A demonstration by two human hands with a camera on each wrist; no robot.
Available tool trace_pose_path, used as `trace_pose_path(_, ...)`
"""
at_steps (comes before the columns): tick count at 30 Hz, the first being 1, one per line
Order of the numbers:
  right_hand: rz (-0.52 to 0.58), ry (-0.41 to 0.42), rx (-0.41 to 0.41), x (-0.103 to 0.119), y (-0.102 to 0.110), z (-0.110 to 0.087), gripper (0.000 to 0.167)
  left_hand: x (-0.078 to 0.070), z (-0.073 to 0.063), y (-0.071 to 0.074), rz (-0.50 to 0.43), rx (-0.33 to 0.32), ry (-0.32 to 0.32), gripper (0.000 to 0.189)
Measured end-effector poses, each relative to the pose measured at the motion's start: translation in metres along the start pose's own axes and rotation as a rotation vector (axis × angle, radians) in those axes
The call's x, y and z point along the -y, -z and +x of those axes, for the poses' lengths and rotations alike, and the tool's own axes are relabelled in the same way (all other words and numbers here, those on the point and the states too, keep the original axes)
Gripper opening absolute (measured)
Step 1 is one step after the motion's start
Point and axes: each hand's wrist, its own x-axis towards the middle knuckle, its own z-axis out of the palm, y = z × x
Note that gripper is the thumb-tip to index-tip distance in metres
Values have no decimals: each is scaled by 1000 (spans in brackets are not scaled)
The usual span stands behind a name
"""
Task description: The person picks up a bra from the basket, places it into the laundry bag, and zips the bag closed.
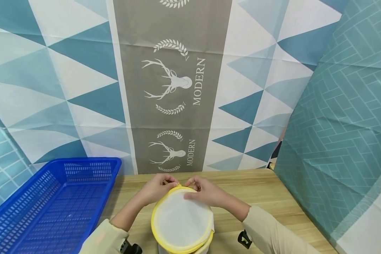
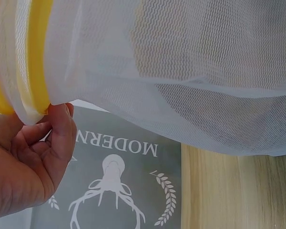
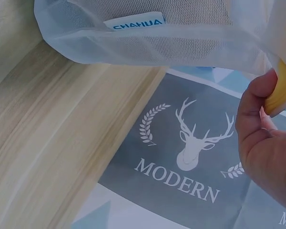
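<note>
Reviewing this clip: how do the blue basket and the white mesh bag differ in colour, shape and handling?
The blue basket is blue throughout; the white mesh bag has yellow trim. The blue basket has straight sides and an open top, while the white mesh bag has a round, covered end. Neither hand touches the blue basket, whereas the left hand and right hand hold the white mesh bag's edge. Both have see-through openings.

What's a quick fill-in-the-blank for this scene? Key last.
The left hand and right hand grip the mesh bag by its ____-coloured rim.
The basket left of the bag is coloured ____.
The bag's tag reads ____.
The grey cloth panel repeats the word ____.
Missing words: yellow; blue; CHAHUA; MODERN.
</note>
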Motion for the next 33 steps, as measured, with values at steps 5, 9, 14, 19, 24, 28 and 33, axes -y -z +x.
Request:
trace_pose_path(5, 35, 13, 0, 1, 2, -2, 26, 0, 0, 1, -4, 4, 0, 15)
trace_pose_path(9, 24, 44, 8, 0, 3, -3, 22, 1, 1, 2, -7, 13, -10, 16)
trace_pose_path(14, 7, 58, 52, -2, 6, -4, 22, 1, 0, 3, -47, 33, 41, 15)
trace_pose_path(19, 38, 75, 95, -2, 8, -3, 26, 2, 0, 1, -29, 5, 41, 16)
trace_pose_path(24, 53, 65, 74, -1, 5, 2, 30, 2, 0, -1, 2, -34, 17, 16)
trace_pose_path(28, 6, 57, 53, 2, 0, 7, 33, 0, 1, -2, 1, -25, 5, 16)
trace_pose_path(33, 9, 72, 52, 4, -6, 11, 30, -1, 2, -3, 13, -13, -14, 15)
